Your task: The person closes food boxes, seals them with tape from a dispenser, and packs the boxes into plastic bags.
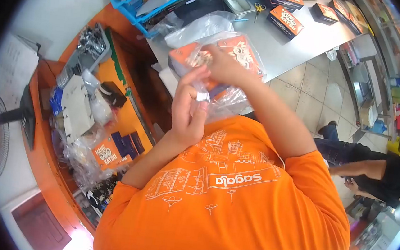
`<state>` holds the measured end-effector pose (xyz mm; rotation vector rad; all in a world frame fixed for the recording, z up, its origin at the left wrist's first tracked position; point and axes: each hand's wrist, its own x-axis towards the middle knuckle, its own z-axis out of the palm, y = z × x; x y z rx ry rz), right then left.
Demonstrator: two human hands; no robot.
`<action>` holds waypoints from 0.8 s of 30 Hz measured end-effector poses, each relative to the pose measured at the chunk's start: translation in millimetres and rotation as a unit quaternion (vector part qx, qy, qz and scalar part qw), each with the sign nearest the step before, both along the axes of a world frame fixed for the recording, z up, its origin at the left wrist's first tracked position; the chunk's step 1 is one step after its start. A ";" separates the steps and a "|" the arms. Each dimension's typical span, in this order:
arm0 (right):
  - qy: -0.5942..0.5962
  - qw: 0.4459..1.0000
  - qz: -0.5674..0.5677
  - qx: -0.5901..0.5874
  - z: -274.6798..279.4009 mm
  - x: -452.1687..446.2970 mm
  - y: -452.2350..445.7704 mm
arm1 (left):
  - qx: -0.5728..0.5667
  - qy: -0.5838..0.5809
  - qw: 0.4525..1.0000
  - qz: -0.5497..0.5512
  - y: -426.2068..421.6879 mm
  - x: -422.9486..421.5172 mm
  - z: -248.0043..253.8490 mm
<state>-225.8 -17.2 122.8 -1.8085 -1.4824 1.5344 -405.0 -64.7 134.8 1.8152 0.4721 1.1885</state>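
On the near edge of the metal table, a clear plastic bag (230,101) surrounds orange printed food boxes (240,51). My left hand (189,112) is closed at the near side of the bag, with its thumb and fingers pinching the gathered plastic. A small white piece (202,96) shows between those fingers; I cannot make out what it is. Over the top of the boxes is my right hand (224,67), its bent fingers closed on the bag's film. Its fingertips are partly hidden by the plastic.
Blue baskets (146,6), a metal container (237,3) and scissors (259,11) stand beyond the bag. More Hang Katsu boxes (285,22) sit on the metal table (284,54). At left, an orange shelf (112,65) holds packaging. A person in black (372,171) is at right.
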 end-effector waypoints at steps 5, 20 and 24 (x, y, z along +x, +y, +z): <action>-0.177 0.942 0.016 0.285 -38.8 -6.5 -25.0 | 0.091 0.077 0.992 0.033 17.8 -3.7 -27.5; -0.006 0.899 0.087 0.428 82.3 159.3 19.9 | 0.022 0.407 0.883 0.233 -2.0 45.1 -58.3; 0.079 0.924 -0.115 0.357 1.7 260.1 77.3 | 0.094 0.377 0.838 0.384 3.4 61.6 -25.5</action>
